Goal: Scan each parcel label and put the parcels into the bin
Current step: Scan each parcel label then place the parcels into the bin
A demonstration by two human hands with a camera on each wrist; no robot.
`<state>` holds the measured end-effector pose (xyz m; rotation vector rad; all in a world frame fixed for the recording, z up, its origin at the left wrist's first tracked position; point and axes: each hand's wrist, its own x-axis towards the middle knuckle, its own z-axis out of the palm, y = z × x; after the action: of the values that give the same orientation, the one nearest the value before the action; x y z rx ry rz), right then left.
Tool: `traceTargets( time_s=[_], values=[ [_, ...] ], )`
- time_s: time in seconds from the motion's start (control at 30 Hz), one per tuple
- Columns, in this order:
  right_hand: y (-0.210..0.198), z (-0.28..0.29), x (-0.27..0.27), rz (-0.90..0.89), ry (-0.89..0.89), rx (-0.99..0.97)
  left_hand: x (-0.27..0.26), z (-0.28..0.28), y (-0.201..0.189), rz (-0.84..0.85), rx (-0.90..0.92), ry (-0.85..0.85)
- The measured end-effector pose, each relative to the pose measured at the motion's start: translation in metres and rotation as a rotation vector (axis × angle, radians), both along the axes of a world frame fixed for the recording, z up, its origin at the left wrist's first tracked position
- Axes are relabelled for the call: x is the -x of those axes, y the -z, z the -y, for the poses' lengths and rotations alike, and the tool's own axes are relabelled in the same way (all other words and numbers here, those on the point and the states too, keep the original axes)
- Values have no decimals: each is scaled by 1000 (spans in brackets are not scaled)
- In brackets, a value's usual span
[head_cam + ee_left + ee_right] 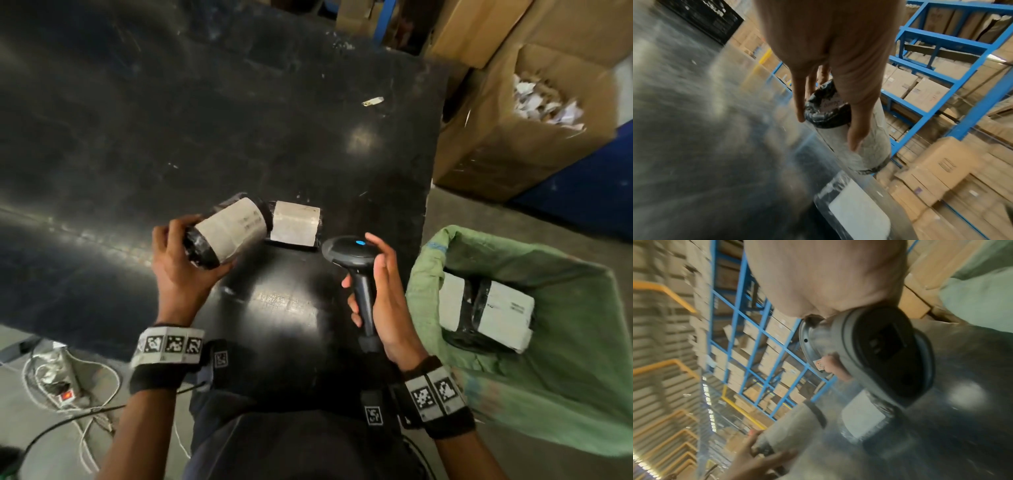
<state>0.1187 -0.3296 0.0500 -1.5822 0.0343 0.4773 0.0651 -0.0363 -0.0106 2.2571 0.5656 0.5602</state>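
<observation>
My left hand point(183, 263) grips a cylindrical parcel point(227, 233) in black wrap with a white label, held tilted just above the black table point(205, 120). The left wrist view shows my fingers point(799, 100) and thumb curled around that parcel point(871, 146). My right hand point(380, 294) holds a black barcode scanner point(352, 251) by its handle, its head turned toward the parcel and a blue light lit on top. A second parcel point(296, 222) with a white label lies flat on the table behind the scanner. A green sack bin point(513, 387) at the right holds two labelled parcels point(500, 311).
An open cardboard box point(496, 147) of paper scraps stands beyond the table's right edge. Cables and a power strip point(65, 394) lie on the floor at the lower left. Blue racks point(941, 40) stacked with cartons stand behind the table.
</observation>
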Motion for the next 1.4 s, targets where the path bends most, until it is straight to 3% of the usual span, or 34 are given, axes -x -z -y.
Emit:
traceTargets(
  time_s=[0.23,0.77,0.9,1.07,1.2,1.4],
  values=[
    [-47,8,14,115,-41,-24,-4,58,4,-6,69,121],
    [-62,23,32,129,-76,21,5,79,6,-13,38,166],
    [-34,25,27,74,-124,152,12,76,9,-17,44,147],
    [33,29,23,-118,-226,449,25,69,13,-29,49,123],
    [85,26,22,-250,-168,380,37,70,16,-54,48,121],
    [151,21,13,-241,-62,377,44,79,17,-69,78,140]
  ],
)
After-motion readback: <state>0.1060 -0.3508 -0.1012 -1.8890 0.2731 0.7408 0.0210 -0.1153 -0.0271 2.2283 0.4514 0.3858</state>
